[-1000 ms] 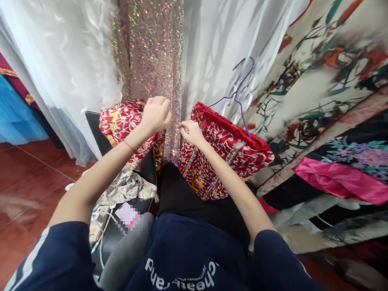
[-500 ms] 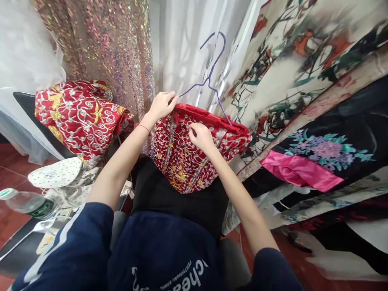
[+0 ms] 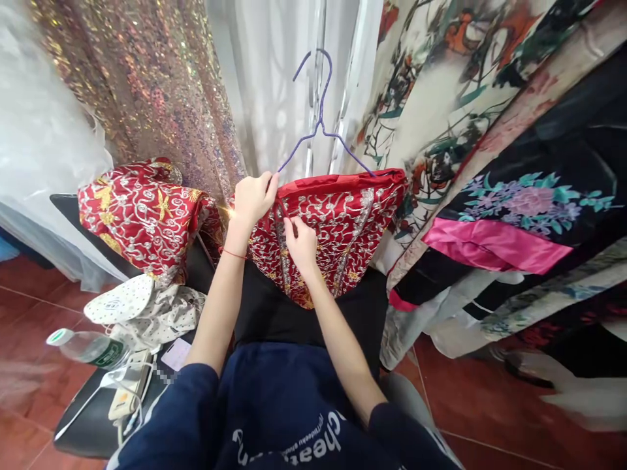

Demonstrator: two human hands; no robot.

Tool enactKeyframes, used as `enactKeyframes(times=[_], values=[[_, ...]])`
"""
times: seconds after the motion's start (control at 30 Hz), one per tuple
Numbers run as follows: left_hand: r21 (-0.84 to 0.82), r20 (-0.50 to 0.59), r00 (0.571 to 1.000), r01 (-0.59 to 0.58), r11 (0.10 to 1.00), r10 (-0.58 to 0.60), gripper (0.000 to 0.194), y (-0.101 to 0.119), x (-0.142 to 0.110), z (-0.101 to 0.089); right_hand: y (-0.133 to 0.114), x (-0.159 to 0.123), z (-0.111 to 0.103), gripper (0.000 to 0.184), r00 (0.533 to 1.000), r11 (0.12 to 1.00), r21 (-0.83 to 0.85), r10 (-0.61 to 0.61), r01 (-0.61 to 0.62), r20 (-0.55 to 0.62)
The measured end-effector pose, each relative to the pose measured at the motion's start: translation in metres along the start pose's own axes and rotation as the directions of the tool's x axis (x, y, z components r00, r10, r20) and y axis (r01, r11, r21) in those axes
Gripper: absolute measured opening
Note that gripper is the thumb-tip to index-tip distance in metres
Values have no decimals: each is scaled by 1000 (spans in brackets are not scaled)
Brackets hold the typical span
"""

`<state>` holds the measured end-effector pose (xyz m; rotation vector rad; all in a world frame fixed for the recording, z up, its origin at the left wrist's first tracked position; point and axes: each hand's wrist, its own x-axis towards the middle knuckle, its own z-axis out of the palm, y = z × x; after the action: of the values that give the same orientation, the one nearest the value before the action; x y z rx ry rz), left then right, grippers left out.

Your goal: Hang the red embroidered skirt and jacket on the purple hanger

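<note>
A person's bare left hand (image 3: 253, 197) pinches the top edge of a red embroidered garment with silver scrollwork and gold motifs (image 3: 337, 228), thumb and forefinger closed beside one end of a purple wire hanger (image 3: 321, 123). Just below and to the right, the bare right hand (image 3: 302, 248) has its fingertips drawn nearly together on a narrow red fabric strip (image 3: 281, 207), though how firmly it is gripped cannot be told. The garment stands over the black-clothed lap (image 3: 313, 326), spreading to the right of both sets of fingers, and the hanger's hook rises above them.

The step in hand appears to be close fingertip work on the strip at the garment's corner. A next move would seem to call for a firm left pinch on the edge and a light, precise right one, clear of the embroidery.

Well to the left of the fingers, a second red embroidered garment (image 3: 140, 219) lies draped over a black chair (image 3: 68, 205); beyond the fingers hangs a shimmering sequinned cloth (image 3: 151, 85).
</note>
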<state>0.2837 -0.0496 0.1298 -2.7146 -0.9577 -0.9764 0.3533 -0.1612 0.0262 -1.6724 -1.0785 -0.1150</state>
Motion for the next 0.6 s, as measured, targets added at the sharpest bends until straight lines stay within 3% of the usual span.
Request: enactKeyframes(times=[0.1,0.23,0.43,0.6], values=[[5,-8,1000,-6,1000,6,47,2,-3,2,8,-23,-2,37,997,991,120,65,-60,-40],[-12,23,1000,18,1000,-18,43,2,-4,2,32,-42,-10,40,979,975,155,173,-156,-104],[-17,-8,1000,-4,1000,4,43,0,-5,4,89,-51,-42,39,907,935,197,339,-295,-251],[0,-6,1000,-21,1000,21,46,0,-5,8,112,-54,-59,40,864,920,207,385,-333,-323]])
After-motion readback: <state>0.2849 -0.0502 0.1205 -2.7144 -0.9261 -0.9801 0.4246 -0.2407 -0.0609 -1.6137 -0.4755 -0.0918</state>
